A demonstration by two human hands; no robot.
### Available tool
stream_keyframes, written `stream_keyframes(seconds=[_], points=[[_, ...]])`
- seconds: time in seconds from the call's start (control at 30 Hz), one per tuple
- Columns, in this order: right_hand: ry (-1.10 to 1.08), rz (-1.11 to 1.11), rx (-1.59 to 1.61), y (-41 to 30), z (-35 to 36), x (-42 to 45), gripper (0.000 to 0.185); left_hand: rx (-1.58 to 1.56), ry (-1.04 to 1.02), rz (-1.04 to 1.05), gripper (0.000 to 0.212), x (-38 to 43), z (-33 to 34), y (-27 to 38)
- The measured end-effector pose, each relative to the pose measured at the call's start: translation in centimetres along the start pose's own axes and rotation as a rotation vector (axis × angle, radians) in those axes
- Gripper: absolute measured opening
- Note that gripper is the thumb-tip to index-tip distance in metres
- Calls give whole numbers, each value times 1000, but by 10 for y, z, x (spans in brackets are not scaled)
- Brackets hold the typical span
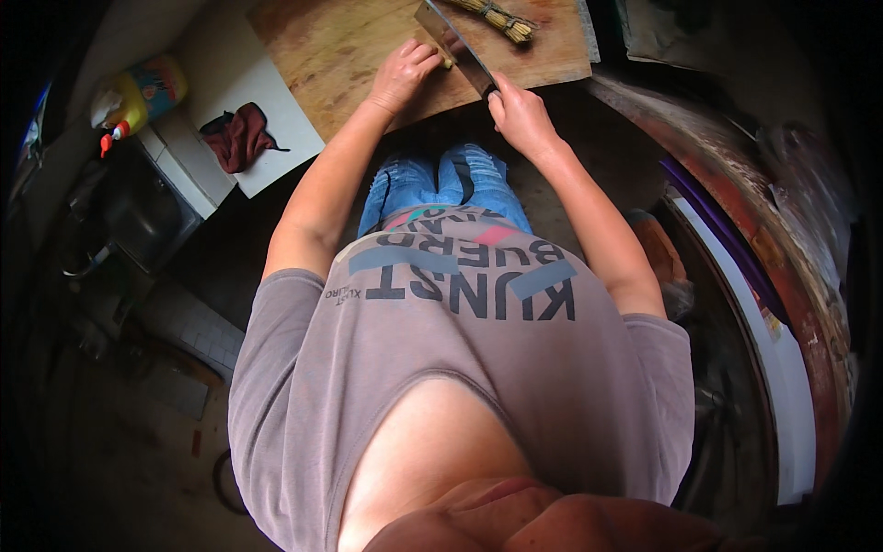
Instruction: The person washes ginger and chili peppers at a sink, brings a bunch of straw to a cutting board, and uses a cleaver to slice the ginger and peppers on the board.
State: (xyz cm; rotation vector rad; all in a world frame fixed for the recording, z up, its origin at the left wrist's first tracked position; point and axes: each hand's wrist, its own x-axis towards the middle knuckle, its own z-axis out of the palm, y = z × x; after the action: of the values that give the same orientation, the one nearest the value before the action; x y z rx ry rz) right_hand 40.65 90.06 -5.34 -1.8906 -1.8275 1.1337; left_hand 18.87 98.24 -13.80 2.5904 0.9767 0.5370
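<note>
My right hand (pixel 521 116) grips the dark handle of a cleaver (pixel 457 47), whose broad metal blade slants up and to the left. Close to the blade, my left hand (pixel 409 74) presses a small pale yellow-green piece of food (pixel 447 64) against the wooden cutting board (pixel 331 48). Most of that piece is hidden under my fingers, so its kind is unclear. On the board beyond the cleaver lies a tied bundle of straw-coloured stalks (pixel 507 24), probably a small brush.
Left of the board, a dark red cloth (pixel 243 138) rests on a white counter (pixel 286 155). Farther left are a yellow bottle with a red pump top (pixel 148 93) and a dark sink (pixel 148 200). A worn reddish edge (pixel 766 241) curves along the right side.
</note>
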Motion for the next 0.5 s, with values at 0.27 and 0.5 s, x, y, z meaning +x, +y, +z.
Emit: stream_keyframes(seconds=[0.27,0.5], points=[[-31,0,-167,-13,14,-5,29,-67,38,-40,26,-6,0,-1],[71,-62,-79,-1,22,-1,34,-52,51,-52,24,-10,8,-7]])
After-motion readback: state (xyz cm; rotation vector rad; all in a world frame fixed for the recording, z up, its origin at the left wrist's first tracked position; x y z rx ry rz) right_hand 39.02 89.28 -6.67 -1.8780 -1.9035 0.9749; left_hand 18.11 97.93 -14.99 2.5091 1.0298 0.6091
